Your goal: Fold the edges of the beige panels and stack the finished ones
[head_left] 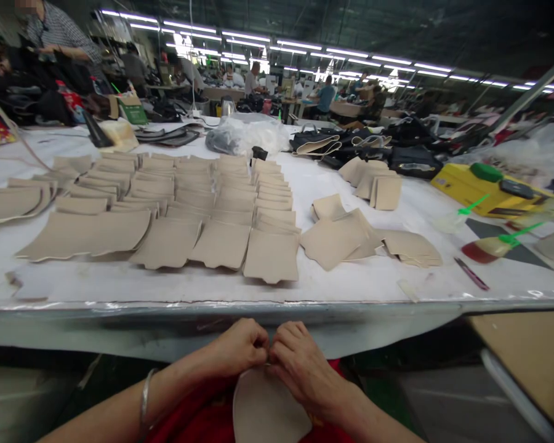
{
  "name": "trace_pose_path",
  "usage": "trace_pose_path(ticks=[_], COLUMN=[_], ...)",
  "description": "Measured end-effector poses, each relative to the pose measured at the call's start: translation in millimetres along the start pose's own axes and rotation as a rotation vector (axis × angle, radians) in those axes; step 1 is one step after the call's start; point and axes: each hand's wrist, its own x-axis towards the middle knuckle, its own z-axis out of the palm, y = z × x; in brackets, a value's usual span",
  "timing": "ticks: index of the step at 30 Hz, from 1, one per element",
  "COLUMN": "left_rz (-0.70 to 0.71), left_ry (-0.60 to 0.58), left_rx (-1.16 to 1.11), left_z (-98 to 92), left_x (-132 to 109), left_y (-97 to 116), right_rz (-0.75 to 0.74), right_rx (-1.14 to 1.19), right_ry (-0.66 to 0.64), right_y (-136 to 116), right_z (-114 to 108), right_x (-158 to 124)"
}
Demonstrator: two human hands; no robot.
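Close together in front of the table's edge, my left hand (245, 346) and my right hand (300, 357) both have their fingers closed on the top edge of a beige fabric piece (268, 409). The piece hangs down over red cloth at my lap. My fingertips hide the pinched edge. On the white table (166, 286) ahead lie overlapping rows of similar beige pieces (271, 255). To their right is a loose group of beige pieces (335, 240), with a small stack (410, 246) beside it.
At the right are a yellow box (466, 187), a bottle of reddish-brown liquid with a green nozzle (484, 249) and a slim cutter (471, 274). Clear plastic (249, 132) and dark bags (410, 144) lie at the back. A person in a checked shirt (64, 37) stands far left.
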Motion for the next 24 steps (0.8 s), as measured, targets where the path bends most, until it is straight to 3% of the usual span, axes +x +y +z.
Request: trace_pose_path(ticks=[6,9,12,16,20,24], left_rz=[0.020,0.025,0.043,0.059,0.078,0.103], left_ry=[0.069,0.021,-0.048,-0.065,0.000,-0.011], left_rx=[0.109,0.045,-0.064,-0.186,-0.257,-0.566], left_z=[-4.7,-8.3,-9.3,-8.9,-2.7,12.7], left_x=[6,8,9,0,-28,-52], left_y=[-7,-9,-10,-8,-4,-2], right_rz=[0.025,0.054,0.091,0.077,0.077,0.123], right_rx=[0.081,0.234,0.359,0.343,0.190,0.105], right_ry=[-0.199,-0.238,-0.226,-0.113,0.052,0.163], right_y=[-25,-37,-40,-33,-22,-19], right_z=[-35,-60,-70,-54,-28,-21], right_x=[-1,-2,-3,-9,-18,-18])
